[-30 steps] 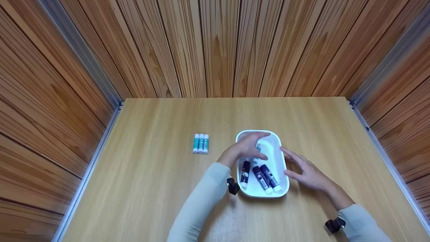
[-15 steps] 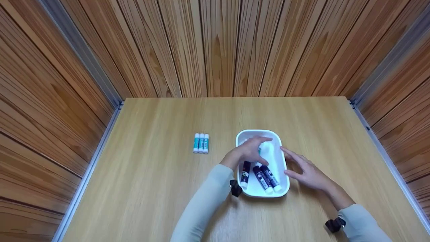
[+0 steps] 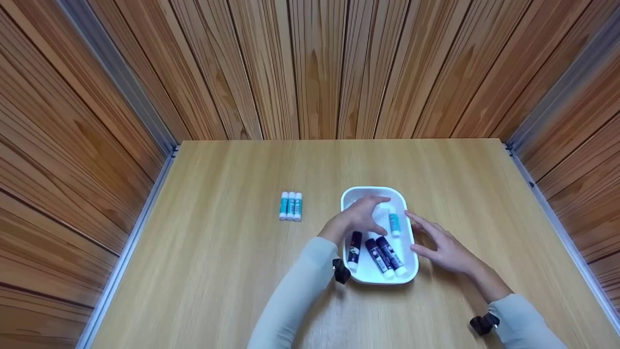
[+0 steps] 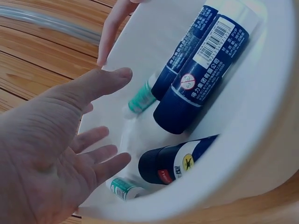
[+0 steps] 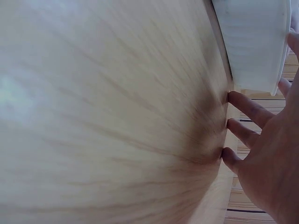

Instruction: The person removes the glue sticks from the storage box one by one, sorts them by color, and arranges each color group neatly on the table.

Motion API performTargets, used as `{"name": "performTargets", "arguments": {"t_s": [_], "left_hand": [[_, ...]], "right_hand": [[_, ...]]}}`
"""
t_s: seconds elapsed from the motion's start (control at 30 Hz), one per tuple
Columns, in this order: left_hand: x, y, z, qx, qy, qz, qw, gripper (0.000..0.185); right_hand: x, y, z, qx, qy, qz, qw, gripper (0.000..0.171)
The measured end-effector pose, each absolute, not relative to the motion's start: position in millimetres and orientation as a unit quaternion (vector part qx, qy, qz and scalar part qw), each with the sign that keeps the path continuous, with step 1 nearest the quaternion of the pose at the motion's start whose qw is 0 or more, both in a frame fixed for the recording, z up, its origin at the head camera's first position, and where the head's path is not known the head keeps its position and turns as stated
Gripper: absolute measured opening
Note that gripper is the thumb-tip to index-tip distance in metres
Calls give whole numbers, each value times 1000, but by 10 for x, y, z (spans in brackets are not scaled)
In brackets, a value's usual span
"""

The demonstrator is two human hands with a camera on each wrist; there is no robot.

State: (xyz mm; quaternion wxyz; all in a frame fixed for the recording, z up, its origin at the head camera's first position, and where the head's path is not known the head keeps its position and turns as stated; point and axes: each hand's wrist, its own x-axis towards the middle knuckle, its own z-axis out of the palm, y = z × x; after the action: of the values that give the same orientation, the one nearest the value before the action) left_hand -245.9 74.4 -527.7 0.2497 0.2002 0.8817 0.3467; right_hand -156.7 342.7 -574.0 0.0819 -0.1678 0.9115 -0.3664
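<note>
A white plastic tub stands on the table, and my left hand reaches over its left side. In the left wrist view its fingers are spread, with nothing held between thumb and fingers. By the tub's right wall lies a small teal-and-white glue stick. A second teal glue stick is below the left fingertips, hidden by the hand in the head view. Two dark blue glue sticks and a darker glue stick lie nearer me. My right hand touches the tub's right rim, its other fingertips on the table.
Left of the tub, three teal-and-white glue sticks lie side by side on the wooden table. Wood-plank walls rise at the back and both sides, with metal rails along the side edges.
One teal glue stick, earlier mostly behind my left hand, now lies further right by the tub's right wall. My left hand has shifted slightly right and nearer me; the right hand stays put.
</note>
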Motion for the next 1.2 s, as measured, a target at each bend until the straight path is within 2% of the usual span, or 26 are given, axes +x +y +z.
{"name": "performTargets", "arguments": {"t_s": [0.47,0.7,0.87,1.2], "left_hand": [[-2402,924,-5321,161,914,291,232,96],[-2322,1011,-5316,98,918,305,235,87],[-2318,1074,-5346,96,930,279,219,83],[-2291,1205,-5446,87,952,234,177,88]], "right_hand": [[-1590,3425,-5742,-180,907,-374,70,82],[-1594,3446,-5754,-189,907,-371,64,81],[-1591,3447,-5750,-182,908,-371,68,80],[-1584,3432,-5744,-174,906,-377,78,80]]}}
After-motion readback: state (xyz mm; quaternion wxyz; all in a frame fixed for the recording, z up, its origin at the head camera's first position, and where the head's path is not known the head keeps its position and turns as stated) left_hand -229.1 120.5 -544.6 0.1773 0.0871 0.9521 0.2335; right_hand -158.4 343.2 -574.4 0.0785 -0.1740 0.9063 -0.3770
